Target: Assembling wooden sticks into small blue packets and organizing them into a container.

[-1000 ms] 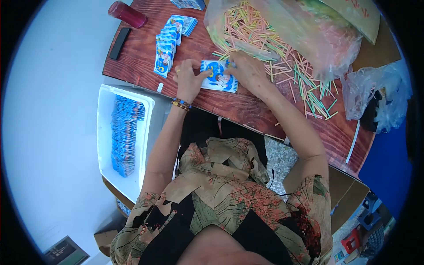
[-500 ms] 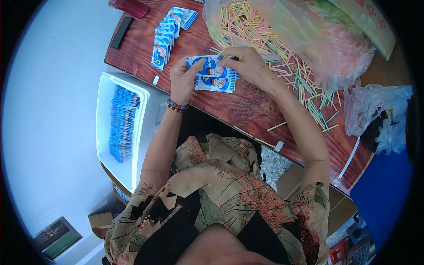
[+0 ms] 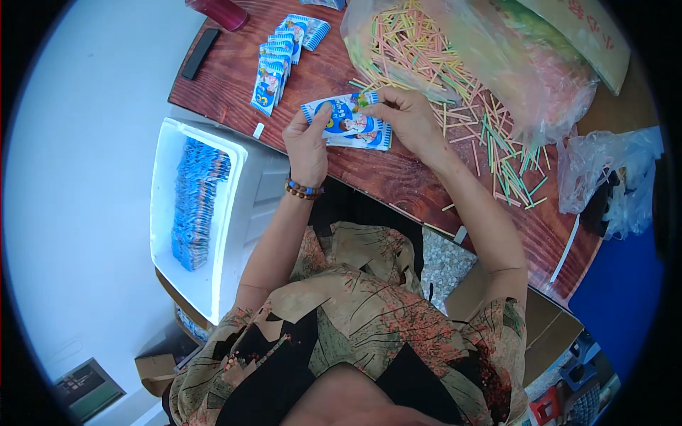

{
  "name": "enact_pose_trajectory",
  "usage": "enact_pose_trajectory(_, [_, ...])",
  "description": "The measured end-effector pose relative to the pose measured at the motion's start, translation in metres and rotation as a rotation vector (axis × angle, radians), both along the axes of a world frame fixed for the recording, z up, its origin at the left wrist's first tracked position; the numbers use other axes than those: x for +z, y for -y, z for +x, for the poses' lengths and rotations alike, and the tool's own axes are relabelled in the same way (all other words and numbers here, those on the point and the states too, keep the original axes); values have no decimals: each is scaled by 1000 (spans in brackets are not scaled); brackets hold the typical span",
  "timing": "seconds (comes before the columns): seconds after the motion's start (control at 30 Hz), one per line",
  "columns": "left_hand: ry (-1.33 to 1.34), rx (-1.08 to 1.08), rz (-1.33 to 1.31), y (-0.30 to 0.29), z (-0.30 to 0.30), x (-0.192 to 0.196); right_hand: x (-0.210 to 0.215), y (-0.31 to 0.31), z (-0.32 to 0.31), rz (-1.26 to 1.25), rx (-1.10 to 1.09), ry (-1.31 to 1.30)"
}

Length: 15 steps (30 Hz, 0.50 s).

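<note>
Both my hands are pinching a blue and white printed sachet above the table's near edge. My left hand grips its left end, thumb on top. At the right end, my right hand has thumb and fingers closed on the sachet's edge. A second sachet of the same kind shows just beneath the first, largely covered by it. Whether that one is held or lies on the table I cannot tell. Beyond my left hand, several matching sachets lie overlapped in a row.
Thin pastel sticks spill from a clear plastic bag over the red-brown table. A white foam box packed with blue sachets stands at the left. A black bar and red cup sit at the far left.
Both hands and the sachet have shifted slightly right and nearer, while the whole view has moved a little too. The upper sachet is tilted more and covers more of the lower one.
</note>
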<state>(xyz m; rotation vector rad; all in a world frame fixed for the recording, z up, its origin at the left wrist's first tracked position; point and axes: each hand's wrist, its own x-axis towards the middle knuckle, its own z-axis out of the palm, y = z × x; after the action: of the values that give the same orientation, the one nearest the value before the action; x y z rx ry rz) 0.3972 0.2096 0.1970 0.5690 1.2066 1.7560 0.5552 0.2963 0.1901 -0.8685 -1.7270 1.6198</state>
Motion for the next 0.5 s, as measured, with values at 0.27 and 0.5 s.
enact_pose_trajectory(0.27, [127,-29,43,19,-22,1,20,33,-21,88,-105,57])
enact_pose_trajectory(0.5, [326,-62,27,31,-40,-3,34,45,-26,-44,-132,-218])
